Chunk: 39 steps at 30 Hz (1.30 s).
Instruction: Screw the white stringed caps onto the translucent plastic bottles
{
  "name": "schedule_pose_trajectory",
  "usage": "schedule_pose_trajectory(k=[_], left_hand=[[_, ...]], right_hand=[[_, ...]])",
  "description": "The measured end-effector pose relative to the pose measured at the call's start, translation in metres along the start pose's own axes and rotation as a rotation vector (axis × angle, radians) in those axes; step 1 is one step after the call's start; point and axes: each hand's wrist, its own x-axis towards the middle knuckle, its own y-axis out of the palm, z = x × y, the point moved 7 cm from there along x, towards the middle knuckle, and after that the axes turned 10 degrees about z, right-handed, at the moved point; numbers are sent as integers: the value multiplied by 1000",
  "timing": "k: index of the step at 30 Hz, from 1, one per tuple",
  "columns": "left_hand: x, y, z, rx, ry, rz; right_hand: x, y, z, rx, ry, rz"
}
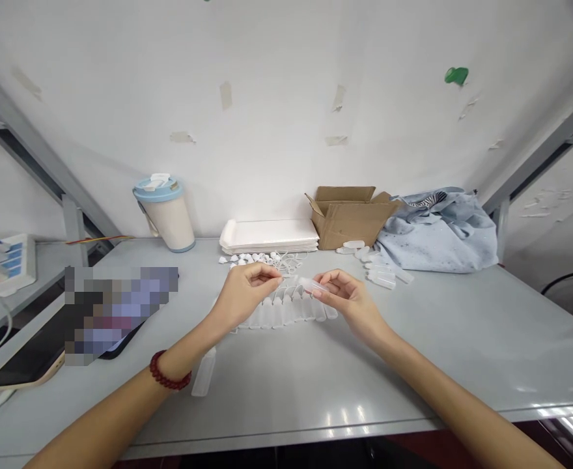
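My right hand [346,294] pinches a small translucent plastic tube [310,284], its narrow end toward the left. The fingers of my left hand [253,286] are closed in a pinch just left of that end; the small thing between them is too fine to make out. Below both hands lies a row of similar translucent tubes [281,312] with thin white loops at their tops. One more tube [203,374] rests alone near my left wrist. Behind my hands are small white caps [247,258] and a tangle of white string loops [289,262].
At the back stand a cream cup with blue lid [169,215], a stack of white padded envelopes [271,236] and an open cardboard box [352,225]. Loose tubes [381,273] lie by a blue cloth [437,234]. Phones [37,352] and a power strip [10,267] occupy the left.
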Motion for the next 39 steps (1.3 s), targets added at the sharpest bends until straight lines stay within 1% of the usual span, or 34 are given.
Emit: schedule_pose_trajectory(k=[5,9,14,17,20,22,23,26,28,29,31,33,35,37,39], left_hand=[[-8,8,-5,-44,31,14],[-13,16,-7,-42,45,50],[-17,24,-13,-28,80,137],[-20,24,-12,-55,56,155],[-22,26,-6,-87,3,188],[-23,28,-1,-99,-32,216],[-23,29,2,-105,-45,228],[-24,34,7,-144,-70,257],[-25,38,8,-177,-78,273],[-25,39,7,-173,-79,277],[-26,39,2,-94,-58,268],[-26,37,-6,58,-8,247],[-27,34,-15,195,59,222],[-27,31,-22,265,113,211],[-28,30,-26,312,153,197]], right_hand=[[-1,3,0,12,11,29],[-2,7,-1,19,6,87],[-3,9,0,-16,-5,129],[-6,14,1,-62,-15,157],[-9,20,1,-141,-43,175],[-10,22,3,-252,-103,157],[-12,23,6,-338,-158,133],[-18,27,17,-677,-404,48],[-25,33,23,-867,-579,18],[-28,35,25,-931,-645,14],[-33,39,26,-1009,-722,17],[-35,41,25,-1034,-706,49],[-32,41,23,-976,-607,105],[-26,38,20,-823,-444,140],[-19,33,14,-557,-261,165]])
